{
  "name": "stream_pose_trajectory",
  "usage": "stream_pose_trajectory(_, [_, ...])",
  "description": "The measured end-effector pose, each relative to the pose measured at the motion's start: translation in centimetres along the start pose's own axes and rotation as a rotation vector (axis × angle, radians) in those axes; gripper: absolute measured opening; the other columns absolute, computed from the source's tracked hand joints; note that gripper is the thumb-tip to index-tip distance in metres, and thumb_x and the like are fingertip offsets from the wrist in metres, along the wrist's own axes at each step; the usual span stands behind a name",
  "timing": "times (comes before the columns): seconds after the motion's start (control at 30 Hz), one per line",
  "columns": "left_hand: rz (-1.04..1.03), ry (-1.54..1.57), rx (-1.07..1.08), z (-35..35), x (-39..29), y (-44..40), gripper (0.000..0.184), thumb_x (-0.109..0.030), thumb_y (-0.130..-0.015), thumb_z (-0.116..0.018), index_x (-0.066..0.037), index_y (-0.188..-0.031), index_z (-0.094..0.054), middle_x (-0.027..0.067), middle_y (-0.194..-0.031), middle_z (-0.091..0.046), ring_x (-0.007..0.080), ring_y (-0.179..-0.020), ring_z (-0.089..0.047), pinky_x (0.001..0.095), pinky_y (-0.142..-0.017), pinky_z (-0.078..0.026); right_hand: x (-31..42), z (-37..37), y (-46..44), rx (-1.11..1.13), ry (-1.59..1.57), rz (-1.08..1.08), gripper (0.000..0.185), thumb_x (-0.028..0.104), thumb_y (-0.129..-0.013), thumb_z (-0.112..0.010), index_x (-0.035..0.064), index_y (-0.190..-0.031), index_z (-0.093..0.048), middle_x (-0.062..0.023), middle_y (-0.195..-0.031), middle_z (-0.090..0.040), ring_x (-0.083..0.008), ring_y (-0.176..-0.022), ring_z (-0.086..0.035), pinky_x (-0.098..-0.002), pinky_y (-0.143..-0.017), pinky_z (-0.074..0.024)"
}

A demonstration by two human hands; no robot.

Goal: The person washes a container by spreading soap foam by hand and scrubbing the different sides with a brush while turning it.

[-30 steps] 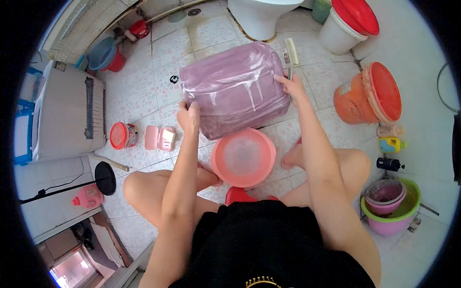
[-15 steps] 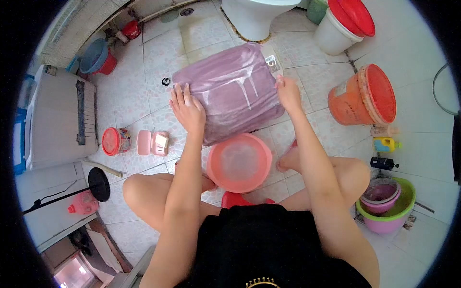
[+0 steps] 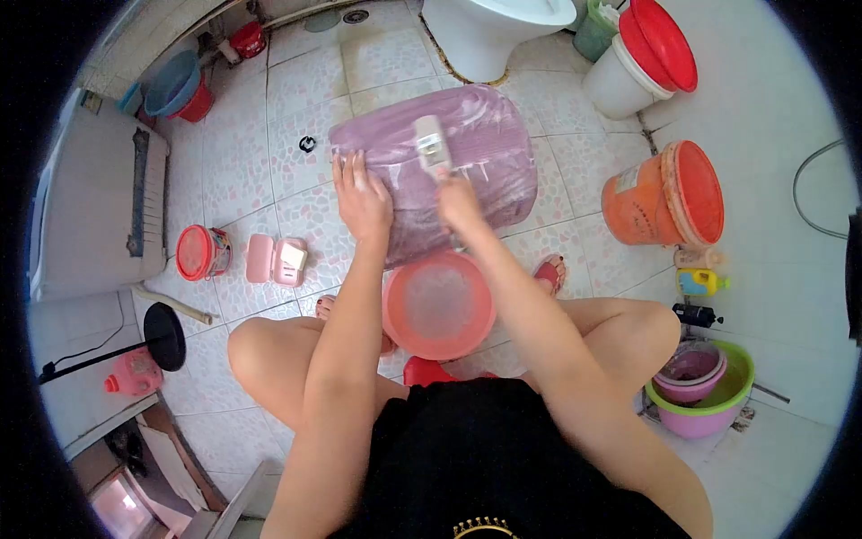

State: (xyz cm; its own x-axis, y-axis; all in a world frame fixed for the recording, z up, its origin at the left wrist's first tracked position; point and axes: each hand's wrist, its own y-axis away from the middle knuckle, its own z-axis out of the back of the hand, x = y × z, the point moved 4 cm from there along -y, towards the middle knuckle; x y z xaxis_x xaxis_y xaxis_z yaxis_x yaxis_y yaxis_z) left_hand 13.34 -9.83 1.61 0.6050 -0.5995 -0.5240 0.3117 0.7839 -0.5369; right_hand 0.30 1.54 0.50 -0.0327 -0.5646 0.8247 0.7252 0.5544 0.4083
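A thick rectangular purple fabric piece (image 3: 409, 193) lies on the tiled floor, wet and streaked with white suds; whether it is a cushion or folded cloth I cannot tell. Flat on its left part rests my left hand (image 3: 365, 199), fingers stretched out, a bit of foam on the back. My right hand (image 3: 459, 202) is closed round the handle of a white scrub brush (image 3: 431, 142), which lies over the middle of the fabric, its labelled top facing up and its bristles hidden. Just below the fabric stands a pink basin (image 3: 438, 305) with cloudy water.
To the left are a pink soap box (image 3: 277, 260) with a pale soap bar and a red-lidded tub (image 3: 202, 252). An orange bucket (image 3: 639, 205), a white bucket (image 3: 620, 81) and stacked basins (image 3: 709, 409) line the right. A toilet (image 3: 485, 40) stands behind.
My right hand has moved the brush left from the fabric's right edge to its middle. Fresh white streaks have become smeared. My left hand stays on the fabric's left part.
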Motion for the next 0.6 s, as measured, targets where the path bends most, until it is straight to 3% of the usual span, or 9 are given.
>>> stream_pose_trajectory(0.07, [0.012, 0.034, -0.005, -0.1, 0.4, 0.2, 0.039, -0.008, -0.09, -0.05, -0.004, -0.127, -0.06, 0.0149, -0.134, -0.057, 0.0339, -0.139, -0.039, 0.0426, -0.111, -0.037, 3.3, -2.4, 3.0, 0.143, 0.007, -0.123, 0.057, 0.041, -0.102, -0.044, -0.011, -0.09, -0.064, -0.0297, -0.072, -0.064, -0.0429, -0.067, -0.068, -0.0518, -0.065, -0.0517])
stream_pose_trajectory(0.13, [0.082, 0.129, -0.007, -0.4, 1.2, 0.3, 0.039, -0.007, -0.09, -0.05, -0.004, -0.128, -0.06, 0.0143, -0.135, -0.057, 0.0334, -0.139, -0.039, 0.0424, -0.111, -0.038, 3.4, -5.8, 3.5, 0.204, 0.08, -0.029, 0.06, 0.042, -0.103, -0.042, -0.013, -0.094, -0.064, -0.033, -0.078, -0.065, -0.0439, -0.07, -0.068, -0.0514, -0.069, -0.0523])
stream_pose_trajectory(0.17, [0.117, 0.176, -0.008, -0.5, 1.5, 0.3, 0.039, -0.007, -0.09, -0.05, -0.005, -0.128, -0.059, 0.014, -0.135, -0.057, 0.0331, -0.139, -0.039, 0.0423, -0.111, -0.038, 3.0, -6.6, 3.3, 0.193, 0.05, -0.098, 0.059, 0.043, -0.103, -0.041, -0.011, -0.097, -0.066, -0.0342, -0.087, -0.066, -0.0464, -0.079, -0.068, -0.0524, -0.072, -0.0518])
stream_pose_trajectory(0.23, [0.092, 0.127, -0.006, -0.2, 1.2, 0.4, 0.039, -0.006, -0.09, -0.05, -0.005, -0.128, -0.059, 0.013, -0.136, -0.056, 0.0324, -0.139, -0.039, 0.0422, -0.111, -0.038, 2.4, -5.8, 2.2, 0.234, 0.026, 0.018, 0.053, 0.046, -0.103, -0.043, -0.0013, -0.083, -0.059, -0.0149, -0.064, -0.055, -0.0288, -0.05, -0.052, -0.0424, -0.047, -0.0408])
stream_pose_trajectory(0.33, [0.049, 0.077, -0.006, 0.0, 0.9, 0.7, 0.039, -0.006, -0.09, -0.051, -0.006, -0.128, -0.059, 0.0117, -0.138, -0.055, 0.0316, -0.139, -0.039, 0.042, -0.111, -0.039, 0.9, -0.4, -0.9, 0.213, 0.147, 0.071, 0.047, 0.047, -0.101, -0.05, 0.0051, -0.079, -0.056, -0.0005, -0.053, -0.044, -0.0149, -0.037, -0.039, -0.0344, -0.034, -0.0306])
stream_pose_trajectory(0.4, [0.04, 0.065, -0.007, -0.1, 0.8, 0.6, 0.039, -0.005, -0.089, -0.051, -0.007, -0.128, -0.06, 0.0109, -0.138, -0.055, 0.0314, -0.139, -0.039, 0.0418, -0.111, -0.039, 0.1, 4.4, -2.1, 0.239, 0.139, 0.034, 0.045, 0.047, -0.099, -0.053, 0.0067, -0.08, -0.057, 0.0019, -0.054, -0.043, -0.0098, -0.037, -0.036, -0.0282, -0.034, -0.0249])
stream_pose_trajectory(0.6, [0.037, 0.047, -0.015, -0.1, 0.8, 0.5, 0.039, -0.006, -0.089, -0.052, -0.006, -0.127, -0.06, 0.0103, -0.135, -0.057, 0.0318, -0.138, -0.04, 0.0417, -0.11, -0.04, -1.1, 15.4, -3.3, 0.055, 0.092, -0.066, 0.044, 0.049, -0.1, -0.048, 0.0103, -0.078, -0.051, 0.0038, -0.053, -0.037, -0.0104, -0.037, -0.032, -0.0307, -0.034, -0.0237])
